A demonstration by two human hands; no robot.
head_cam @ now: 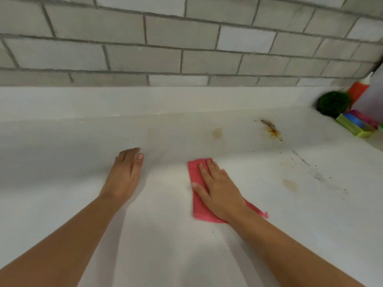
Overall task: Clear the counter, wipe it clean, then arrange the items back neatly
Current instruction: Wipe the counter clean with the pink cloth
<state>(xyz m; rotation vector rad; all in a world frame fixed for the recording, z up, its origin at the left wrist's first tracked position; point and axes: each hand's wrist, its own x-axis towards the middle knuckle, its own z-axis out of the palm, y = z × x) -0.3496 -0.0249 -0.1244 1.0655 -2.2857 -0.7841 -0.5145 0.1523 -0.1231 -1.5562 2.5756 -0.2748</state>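
A folded red cloth (195,172) lies flat on the white counter (165,235), right of centre. My right hand (217,189) presses down on it with straight, spread fingers. My left hand (126,172) rests on the bare counter to the left of the cloth, fingers straight and together, holding nothing. A brown smear (270,127) and a pale yellowish stain (217,133) mark the counter behind the cloth. Another faint stain (290,184) and dark specks (317,175) lie to the right of it.
At the far right against the tiled wall (165,48) stand a green scrubber ball (332,103), a red and white bottle (358,89) and a green tray (350,127) with coloured sponges. A low white ledge (124,100) runs along the wall's foot.
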